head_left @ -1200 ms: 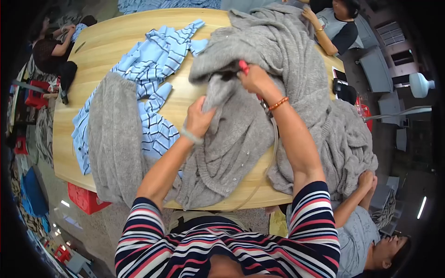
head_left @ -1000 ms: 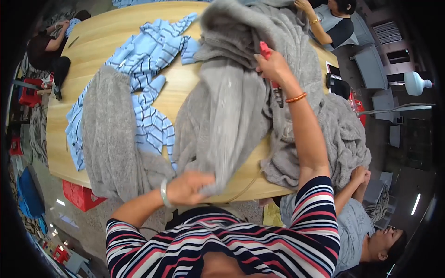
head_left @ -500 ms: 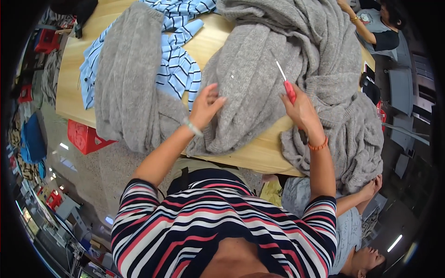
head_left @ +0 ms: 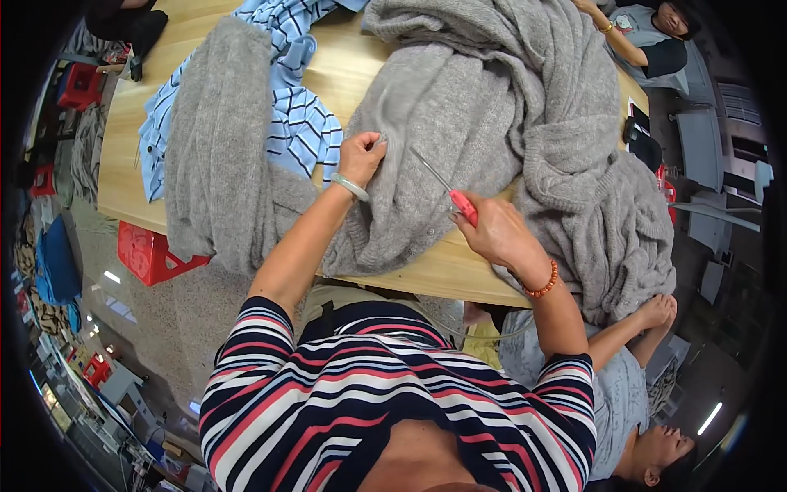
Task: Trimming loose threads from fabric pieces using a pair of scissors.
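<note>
Now the right hand [head_left: 492, 234] grips a red-handled tool [head_left: 447, 190], its thin blade slanting up-left over the grey sweater [head_left: 459, 107] on the desk [head_left: 361, 74]; the left hand [head_left: 362, 156] pinches the knit.

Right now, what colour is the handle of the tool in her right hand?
Red or pinkish-red: the scissors' handle in the right hand, clearest in the head view.

Single head cam, fisheye, looks steeply down from above the person's striped shirt [head_left: 393, 402], close in, wooden table [head_left: 361, 74] toward 12 o'clock.
</note>
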`<action>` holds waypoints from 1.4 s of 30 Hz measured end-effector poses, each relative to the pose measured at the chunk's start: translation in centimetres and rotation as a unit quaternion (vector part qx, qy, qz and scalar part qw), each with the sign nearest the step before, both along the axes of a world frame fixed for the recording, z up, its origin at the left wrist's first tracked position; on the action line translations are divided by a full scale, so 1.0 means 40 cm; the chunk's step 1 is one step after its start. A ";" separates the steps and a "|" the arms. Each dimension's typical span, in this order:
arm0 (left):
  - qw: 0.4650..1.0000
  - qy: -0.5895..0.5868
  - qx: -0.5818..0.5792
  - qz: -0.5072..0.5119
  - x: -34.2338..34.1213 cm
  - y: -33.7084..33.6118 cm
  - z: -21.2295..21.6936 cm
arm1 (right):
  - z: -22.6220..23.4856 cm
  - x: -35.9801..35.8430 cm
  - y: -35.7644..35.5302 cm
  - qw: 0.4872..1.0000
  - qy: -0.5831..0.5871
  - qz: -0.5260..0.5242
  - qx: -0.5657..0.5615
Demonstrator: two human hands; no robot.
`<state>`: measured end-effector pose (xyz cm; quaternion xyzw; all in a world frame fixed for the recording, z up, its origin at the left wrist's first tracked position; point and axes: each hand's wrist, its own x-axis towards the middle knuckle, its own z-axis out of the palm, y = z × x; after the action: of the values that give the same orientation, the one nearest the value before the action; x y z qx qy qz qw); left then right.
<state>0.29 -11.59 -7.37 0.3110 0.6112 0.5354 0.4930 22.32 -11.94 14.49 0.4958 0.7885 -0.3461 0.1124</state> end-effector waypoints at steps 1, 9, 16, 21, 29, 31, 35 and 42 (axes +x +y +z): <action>1.000 0.000 0.001 -0.002 0.001 -0.001 0.017 | 0.000 -0.001 0.002 1.000 -0.014 0.002 -0.006; 0.998 -0.033 0.031 -0.044 -0.012 -0.010 0.115 | 0.021 -0.005 -0.025 1.000 0.008 0.010 -0.020; 0.995 -0.060 0.072 -0.033 -0.003 -0.024 0.114 | 0.037 -0.002 -0.036 1.000 0.011 0.002 -0.018; 0.993 -0.081 0.065 -0.054 0.005 -0.027 0.130 | 0.027 0.027 -0.047 0.999 0.030 -0.017 0.000; 0.973 -0.202 -0.043 -0.103 -0.012 -0.214 0.124 | 0.050 0.093 -0.102 0.997 0.018 -0.076 -0.029; 0.977 -0.195 -0.027 -0.085 -0.002 -0.235 0.127 | 0.054 0.100 -0.121 0.997 0.017 -0.065 -0.027; 0.994 -0.064 0.004 -0.088 0.029 -0.228 0.125 | 0.048 0.085 -0.163 0.999 0.032 -0.033 -0.013; 0.988 0.026 0.058 -0.140 0.014 -0.247 0.065 | 0.017 0.075 -0.187 1.000 0.009 0.019 -0.002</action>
<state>0.86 -21.49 -4.78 0.4358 0.5424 0.4868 0.5282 25.34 -19.43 15.17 0.4776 0.7979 -0.3502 0.1126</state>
